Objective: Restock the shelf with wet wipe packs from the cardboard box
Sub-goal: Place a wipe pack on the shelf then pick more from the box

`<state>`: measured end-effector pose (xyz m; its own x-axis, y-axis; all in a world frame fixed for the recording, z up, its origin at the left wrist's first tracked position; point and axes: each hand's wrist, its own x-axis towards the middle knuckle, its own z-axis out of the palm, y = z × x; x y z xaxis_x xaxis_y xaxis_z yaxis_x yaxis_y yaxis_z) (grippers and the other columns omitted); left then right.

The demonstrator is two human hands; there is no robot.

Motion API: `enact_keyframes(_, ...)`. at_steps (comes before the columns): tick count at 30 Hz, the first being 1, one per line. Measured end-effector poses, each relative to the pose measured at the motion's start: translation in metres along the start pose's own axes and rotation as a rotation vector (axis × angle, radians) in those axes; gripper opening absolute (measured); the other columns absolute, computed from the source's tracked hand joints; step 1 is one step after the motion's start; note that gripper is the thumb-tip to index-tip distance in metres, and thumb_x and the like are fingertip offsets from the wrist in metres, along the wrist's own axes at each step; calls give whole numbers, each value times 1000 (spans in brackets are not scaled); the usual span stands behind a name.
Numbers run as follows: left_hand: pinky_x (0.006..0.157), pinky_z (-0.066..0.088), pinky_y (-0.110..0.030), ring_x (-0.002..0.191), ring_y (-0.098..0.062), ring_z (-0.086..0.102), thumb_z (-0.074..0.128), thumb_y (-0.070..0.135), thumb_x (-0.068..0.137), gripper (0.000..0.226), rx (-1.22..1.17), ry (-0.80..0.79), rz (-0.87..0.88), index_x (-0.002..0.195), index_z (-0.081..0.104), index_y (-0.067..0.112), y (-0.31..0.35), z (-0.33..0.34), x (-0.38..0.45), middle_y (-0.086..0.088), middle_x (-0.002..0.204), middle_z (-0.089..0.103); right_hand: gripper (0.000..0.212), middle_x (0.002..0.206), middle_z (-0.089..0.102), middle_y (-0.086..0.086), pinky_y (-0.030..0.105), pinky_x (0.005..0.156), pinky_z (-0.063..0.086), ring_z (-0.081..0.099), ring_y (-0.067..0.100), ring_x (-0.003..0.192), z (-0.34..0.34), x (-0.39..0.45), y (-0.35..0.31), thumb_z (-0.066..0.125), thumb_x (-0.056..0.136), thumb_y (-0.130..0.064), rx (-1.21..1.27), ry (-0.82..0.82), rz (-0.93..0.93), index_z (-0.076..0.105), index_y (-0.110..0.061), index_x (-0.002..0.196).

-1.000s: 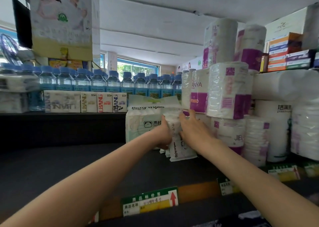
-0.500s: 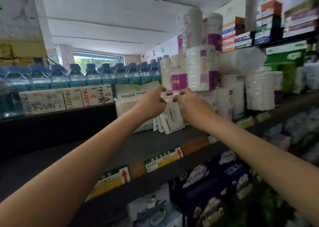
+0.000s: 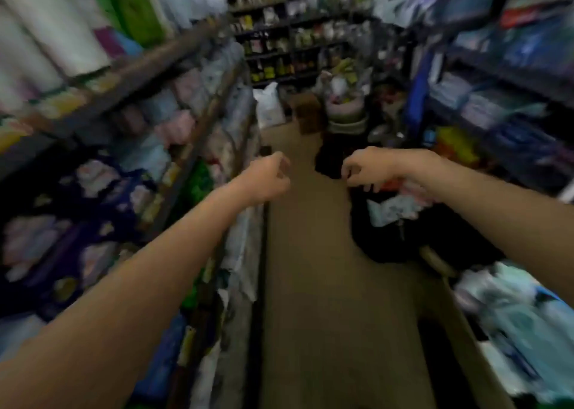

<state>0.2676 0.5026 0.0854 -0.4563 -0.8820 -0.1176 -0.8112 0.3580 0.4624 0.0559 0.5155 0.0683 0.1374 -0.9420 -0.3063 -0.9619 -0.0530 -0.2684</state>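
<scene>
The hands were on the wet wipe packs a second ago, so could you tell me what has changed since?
Both hands have let go of the packs and pulled back from the shelf. The left hand and right hand now hang loosely curled and hold nothing above the aisle floor. The view has swung down the aisle. Both arms remain extended.

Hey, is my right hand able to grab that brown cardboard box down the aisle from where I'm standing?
Probably not. The right hand hangs in mid-air, holding nothing, while the brown cardboard box sits far down the floor. The aisle looks free, so walking closer should do it.
</scene>
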Motion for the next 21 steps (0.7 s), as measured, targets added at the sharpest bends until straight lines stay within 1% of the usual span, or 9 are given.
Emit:
enact_keyframes(2, 85, 43, -25, 112, -26, 57, 52, 14, 91, 44, 118, -144, 104, 133, 41, 8, 38, 49, 24, -13, 122, 59, 18, 99, 62, 12, 18, 45, 45, 60, 12, 57, 18, -23, 83, 45, 95, -13, 55, -39, 196, 58, -8, 107)
enact_keyframes(4, 88, 40, -24, 114, -26, 55, 51, 14, 91, 45, 158, -268, 171, 134, 40, 10, 74, 93, 47, -12, 125, 58, 23, 103, 62, 16, 19, 47, 43, 59, 20, 67, 37, -54, 156, 43, 94, -9, 132, -69, 344, 57, -5, 113)
enact_keyframes(5, 89, 40, -25, 115, -26, 54, 50, 14, 91, 45, 173, -313, 195, 135, 40, 11, 93, 115, 60, -12, 125, 57, 22, 110, 61, 16, 20, 49, 45, 59, 24, 75, 45, -70, 188, 44, 95, -10, 179, -68, 399, 55, -7, 113)
enact_keyframes(7, 90, 41, -29, 114, -28, 53, 49, 13, 91, 47, 191, -405, 222, 136, 36, 9, 130, 156, 86, -14, 125, 56, 22, 117, 61, 19, 20, 51, 48, 61, 26, 79, 60, -99, 248, 47, 95, -12, 226, -65, 485, 54, -7, 115)
enact_keyframes(10, 89, 43, -33, 106, -26, 55, 46, 14, 94, 45, 171, -548, 268, 137, 34, 7, 181, 220, 124, -13, 117, 54, 10, 113, 63, 18, 25, 62, 49, 62, 27, 85, 90, -124, 326, 49, 92, -13, 225, -110, 561, 54, -13, 101)
enact_keyframes(12, 92, 45, -37, 107, -27, 57, 45, 16, 95, 41, 147, -628, 294, 135, 36, 9, 210, 266, 146, -13, 121, 55, 16, 116, 59, 11, 25, 73, 46, 58, 27, 99, 116, -135, 367, 50, 91, -13, 172, -129, 598, 54, -14, 106)
enact_keyframes(15, 90, 44, -34, 111, -27, 55, 46, 14, 93, 39, 108, -666, 291, 131, 40, 9, 241, 329, 163, -13, 122, 57, 45, 138, 43, 17, 32, 96, 37, 43, 31, 125, 159, -144, 409, 49, 95, -19, 146, -128, 659, 39, -5, 136)
enact_keyframes(18, 89, 47, -34, 109, -25, 57, 48, 17, 92, 40, 101, -712, 266, 131, 41, 13, 259, 382, 170, -10, 123, 59, 50, 139, 40, 21, 37, 100, 36, 41, 34, 127, 198, -136, 445, 48, 96, -26, 211, -115, 688, 35, -1, 137)
enact_keyframes(21, 90, 49, -39, 107, -25, 59, 48, 14, 91, 35, 79, -682, 243, 125, 44, 13, 261, 410, 177, -9, 121, 61, 54, 137, 40, 22, 41, 101, 36, 41, 36, 125, 223, -112, 470, 48, 94, -34, 235, -47, 740, 35, -3, 137)
